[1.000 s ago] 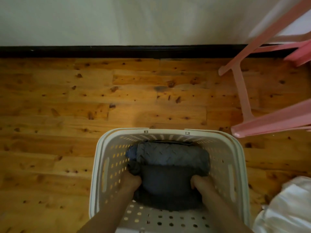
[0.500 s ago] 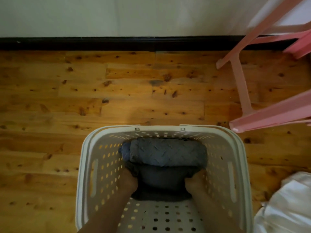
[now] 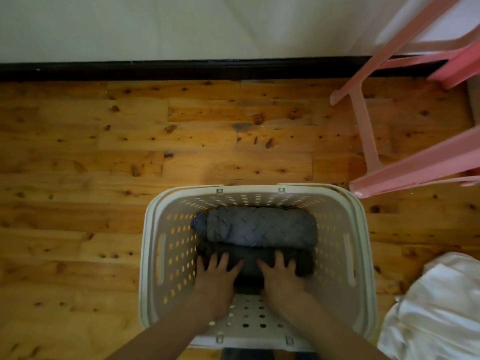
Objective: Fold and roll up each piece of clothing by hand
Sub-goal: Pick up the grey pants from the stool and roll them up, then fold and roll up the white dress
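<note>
Hands go down into the white basket (image 3: 147, 255), both of them. The left hand (image 3: 215, 275) and the right hand (image 3: 281, 275) lie flat on top of a dark grey roll (image 3: 250, 259). Their fingers are straight and spread wide. They press on the roll and do not grab it.

The dark grey roll lies on the bottom of the basket, near the middle. Right behind it, touching it and close to the far wall, lies a lighter grey-blue roll (image 3: 262, 227). So two pieces of clothing look rolled up and put away. That part of the job looks done.

The near end of the basket has room, and its bottom with round holes shows there.

Just to the right of the basket sits a heap of white cloth (image 3: 436, 307). It looks loose and not folded, so I think it is what is left to do. How many pieces are in that heap I cannot tell.

Pink chair legs (image 3: 415, 168) stand on the wooden floor (image 3: 104, 152), near the basket's far right corner.
</note>
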Available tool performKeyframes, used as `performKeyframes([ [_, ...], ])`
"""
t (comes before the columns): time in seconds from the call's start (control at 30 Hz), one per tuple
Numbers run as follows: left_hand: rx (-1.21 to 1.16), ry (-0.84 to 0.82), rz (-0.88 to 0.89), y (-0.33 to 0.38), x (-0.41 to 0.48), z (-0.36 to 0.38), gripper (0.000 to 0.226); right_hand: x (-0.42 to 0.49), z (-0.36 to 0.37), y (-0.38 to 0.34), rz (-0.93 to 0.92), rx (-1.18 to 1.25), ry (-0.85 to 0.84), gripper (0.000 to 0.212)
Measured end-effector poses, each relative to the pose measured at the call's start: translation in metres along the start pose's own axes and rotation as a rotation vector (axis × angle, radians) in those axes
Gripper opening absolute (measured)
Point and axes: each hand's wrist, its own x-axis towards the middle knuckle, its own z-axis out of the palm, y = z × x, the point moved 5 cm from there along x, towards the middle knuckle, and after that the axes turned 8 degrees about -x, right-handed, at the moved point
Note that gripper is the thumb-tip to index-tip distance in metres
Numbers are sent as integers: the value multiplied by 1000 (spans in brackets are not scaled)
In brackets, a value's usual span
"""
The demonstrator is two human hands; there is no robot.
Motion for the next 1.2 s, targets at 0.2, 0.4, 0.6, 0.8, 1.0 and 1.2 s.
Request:
performKeyframes([
  [0.2, 45, -275, -20, -14, 37, 27, 59, 50, 29, -6, -11, -84, -245, 80],
  [0.4, -331, -100, 30, -6, 39, -22, 32, 38, -14, 4, -59, 222, 7, 52],
  [0.6, -684, 259, 129, 26, 1, -125, 17, -63, -103, 41, -283, 705, 540, 35],
  [0.8, -898, 381, 291, 102, -53, -216, 26, -160, -128, 114, -250, 1061, 851, 31],
  [1.0, -695, 156, 448, 227, -98, -235, 35, -232, -91, 213, 116, 1403, 971, 30],
  [1.2, -242, -12, 602, 340, -121, -192, 93, -279, -22, 293, 376, 1620, 901, 57],
])
